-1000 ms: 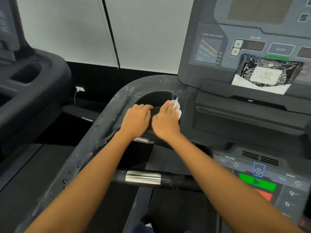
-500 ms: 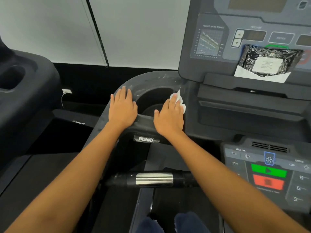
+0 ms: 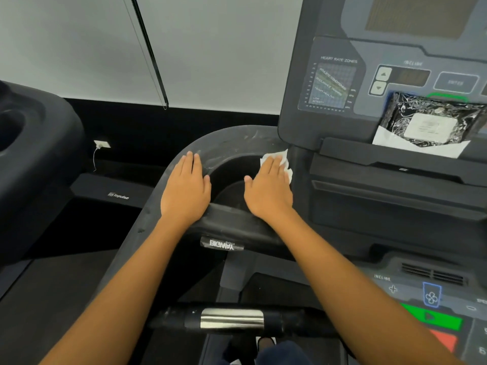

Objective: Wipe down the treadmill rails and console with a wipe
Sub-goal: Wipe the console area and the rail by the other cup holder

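Both hands flat: right hand pressing wipe beside cup holder, left hand empty on rail (still streaked); console seemingly left.

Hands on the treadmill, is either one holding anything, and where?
The right hand presses a white wipe flat under its fingers against the cup holder rim. The left hand is bare.
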Motion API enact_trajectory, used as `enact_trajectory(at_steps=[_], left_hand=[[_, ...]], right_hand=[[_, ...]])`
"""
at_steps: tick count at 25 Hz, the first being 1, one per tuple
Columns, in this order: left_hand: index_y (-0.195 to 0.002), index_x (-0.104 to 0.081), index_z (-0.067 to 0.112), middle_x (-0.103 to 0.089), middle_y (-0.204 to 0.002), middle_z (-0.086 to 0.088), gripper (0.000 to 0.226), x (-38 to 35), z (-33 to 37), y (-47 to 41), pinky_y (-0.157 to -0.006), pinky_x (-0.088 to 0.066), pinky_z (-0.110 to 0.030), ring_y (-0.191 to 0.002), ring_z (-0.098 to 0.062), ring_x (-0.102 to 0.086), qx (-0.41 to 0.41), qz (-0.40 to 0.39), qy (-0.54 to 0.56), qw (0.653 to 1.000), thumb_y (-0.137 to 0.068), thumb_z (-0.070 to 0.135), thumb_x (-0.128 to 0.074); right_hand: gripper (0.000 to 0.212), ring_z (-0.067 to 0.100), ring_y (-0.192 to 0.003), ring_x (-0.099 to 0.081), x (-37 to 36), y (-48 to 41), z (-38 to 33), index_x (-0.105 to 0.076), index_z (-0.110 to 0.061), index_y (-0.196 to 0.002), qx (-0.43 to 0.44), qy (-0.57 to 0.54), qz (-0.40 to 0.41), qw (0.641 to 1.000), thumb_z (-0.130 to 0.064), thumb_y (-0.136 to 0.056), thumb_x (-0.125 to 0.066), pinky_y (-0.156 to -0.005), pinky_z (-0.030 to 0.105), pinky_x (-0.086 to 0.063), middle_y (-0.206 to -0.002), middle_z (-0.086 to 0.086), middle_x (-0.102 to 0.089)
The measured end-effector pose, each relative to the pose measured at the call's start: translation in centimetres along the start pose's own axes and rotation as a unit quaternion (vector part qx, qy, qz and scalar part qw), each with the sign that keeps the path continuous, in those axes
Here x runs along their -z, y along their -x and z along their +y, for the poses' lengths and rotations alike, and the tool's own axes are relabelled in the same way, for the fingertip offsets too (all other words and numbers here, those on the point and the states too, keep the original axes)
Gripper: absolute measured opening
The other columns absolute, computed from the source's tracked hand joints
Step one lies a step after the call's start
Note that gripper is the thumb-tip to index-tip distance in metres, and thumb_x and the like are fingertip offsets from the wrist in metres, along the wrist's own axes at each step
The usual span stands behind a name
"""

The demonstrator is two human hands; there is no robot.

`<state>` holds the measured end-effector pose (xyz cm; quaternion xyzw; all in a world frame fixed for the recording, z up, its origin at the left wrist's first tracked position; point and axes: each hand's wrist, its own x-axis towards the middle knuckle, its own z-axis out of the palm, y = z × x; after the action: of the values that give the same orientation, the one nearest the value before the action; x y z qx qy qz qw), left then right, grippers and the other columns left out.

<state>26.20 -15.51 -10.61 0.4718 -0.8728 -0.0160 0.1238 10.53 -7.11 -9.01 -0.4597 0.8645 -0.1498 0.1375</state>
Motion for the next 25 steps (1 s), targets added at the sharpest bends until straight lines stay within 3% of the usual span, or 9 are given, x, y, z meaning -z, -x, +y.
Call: enact_trajectory(at_steps=[6, 8, 12, 14, 16, 18, 23, 25], left_hand=[[-0.148, -0.02, -0.001, -0.022, -0.155, -0.019, 0.058, 0.2, 0.1, 0.2, -0.119, -0.016, -0.037, -0.145, -0.028, -0.02, 0.009, -0.002, 0.001, 1.0, -0.101, 0.029, -0.035], [-0.149, -0.02, -0.001, -0.021, -0.155, -0.019, 0.058, 0.2, 0.1, 0.2, -0.119, -0.015, -0.036, -0.145, -0.028, -0.019, 0.009, -0.005, -0.003, 1.0, -0.101, 0.028, -0.034], [-0.148, -0.021, -0.002, -0.023, -0.155, -0.019, 0.058, 0.3, 0.2, 0.2, -0.119, -0.015, -0.035, -0.145, -0.028, -0.019, 0.008, 0.0, 0.011, 1.0, -0.1, 0.027, -0.037], [-0.149, -0.021, 0.0, -0.022, -0.155, -0.018, 0.058, 0.4, 0.1, 0.3, -0.119, -0.015, -0.034, -0.145, -0.027, -0.019, 0.011, 0.0, 0.019, 1.0, -0.1, 0.028, -0.036], [-0.149, -0.02, 0.001, -0.021, -0.156, -0.017, 0.058, 0.4, 0.1, 0.4, -0.119, -0.013, -0.033, -0.145, -0.026, -0.018, 0.016, 0.006, 0.021, 1.0, -0.101, 0.029, -0.035], [-0.149, -0.021, 0.001, -0.022, -0.155, -0.017, 0.058, 0.4, 0.1, 0.4, -0.118, -0.013, -0.033, -0.145, -0.026, -0.019, 0.018, 0.011, 0.022, 1.0, -0.101, 0.029, -0.036], [-0.149, -0.022, 0.001, -0.026, -0.154, -0.016, 0.06, 0.6, 0.3, 0.2, -0.119, -0.015, -0.031, -0.144, -0.023, -0.022, 0.013, 0.016, 0.046, 0.999, -0.098, 0.027, -0.042], [-0.148, -0.023, 0.001, -0.027, -0.154, -0.016, 0.059, 0.7, 0.2, 0.3, -0.119, -0.015, -0.031, -0.144, -0.024, -0.023, 0.016, 0.017, 0.038, 0.999, -0.098, 0.028, -0.041]], right_hand=[[0.085, 0.035, -0.147, 0.0, 1.1, -7.3, -1.7, 0.005, 0.004, -0.15, -0.038, 0.021, -0.013, 0.999, -0.056, -0.098, -0.026, -0.119, 0.044, 0.0, -0.159, 0.023, 0.002], [0.083, 0.035, -0.147, 0.003, 0.7, -8.1, -3.1, 0.001, 0.004, -0.151, 0.021, 0.038, -0.018, 0.999, -0.056, -0.099, -0.023, -0.119, 0.044, 0.0, -0.159, 0.022, 0.002], [0.07, 0.035, -0.147, -0.006, -0.6, -8.4, -4.0, -0.01, 0.001, -0.151, 0.248, 0.107, -0.026, 0.963, -0.046, -0.101, -0.021, -0.119, 0.049, -0.014, -0.159, 0.02, -0.007], [0.067, 0.033, -0.145, -0.013, 0.1, -9.5, -2.5, -0.011, -0.003, -0.152, 0.175, 0.072, -0.007, 0.982, -0.044, -0.101, -0.024, -0.116, 0.048, -0.023, -0.159, 0.017, -0.009], [0.075, 0.032, -0.147, -0.008, 1.0, -10.4, -1.5, -0.003, -0.002, -0.152, 0.035, 0.046, 0.0, 0.998, -0.051, -0.1, -0.026, -0.116, 0.046, -0.019, -0.161, 0.015, 0.0], [0.08, 0.035, -0.147, -0.002, 0.8, -10.6, -3.1, -0.005, 0.002, -0.151, 0.001, 0.078, 0.011, 0.997, -0.055, -0.098, -0.027, -0.118, 0.048, -0.009, -0.159, 0.02, -0.002], [0.059, 0.029, -0.135, -0.032, -3.0, -10.4, -9.0, -0.041, -0.009, -0.138, 0.25, 0.073, 0.017, 0.965, -0.051, -0.099, -0.029, -0.112, 0.045, -0.024, -0.144, 0.011, -0.04], [0.049, 0.026, -0.127, -0.042, -3.0, -11.2, -7.6, -0.051, -0.013, -0.131, 0.271, 0.062, 0.053, 0.959, -0.045, -0.098, -0.032, -0.108, 0.043, -0.033, -0.14, 0.008, -0.047]])
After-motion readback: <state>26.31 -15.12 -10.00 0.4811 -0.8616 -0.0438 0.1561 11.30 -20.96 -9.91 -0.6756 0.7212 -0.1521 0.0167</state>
